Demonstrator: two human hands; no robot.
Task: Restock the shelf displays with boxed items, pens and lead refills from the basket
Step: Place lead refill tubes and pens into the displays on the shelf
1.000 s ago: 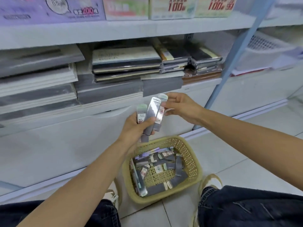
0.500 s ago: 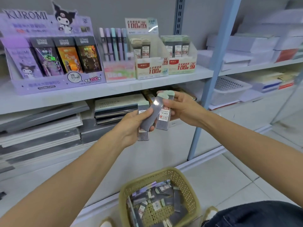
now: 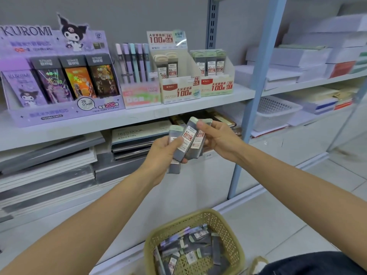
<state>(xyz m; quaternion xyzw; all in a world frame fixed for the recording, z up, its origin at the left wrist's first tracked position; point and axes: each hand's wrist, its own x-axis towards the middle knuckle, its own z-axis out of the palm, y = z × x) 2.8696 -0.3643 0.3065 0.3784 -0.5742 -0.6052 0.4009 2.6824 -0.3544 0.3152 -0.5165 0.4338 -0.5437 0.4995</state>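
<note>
Three lead refill cases are fanned below the 0.7 display box. The left hand is curled round them and the right hand pinches one. Many more lie in the basket farther below, so most restocking looks undone.

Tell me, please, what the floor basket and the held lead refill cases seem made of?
The basket: likely moulded plastic, matte olive, open lattice walls. The lead refill cases: apparently clear glossy plastic, since glare and dark contents show through; pale green caps, paper labels.
</note>
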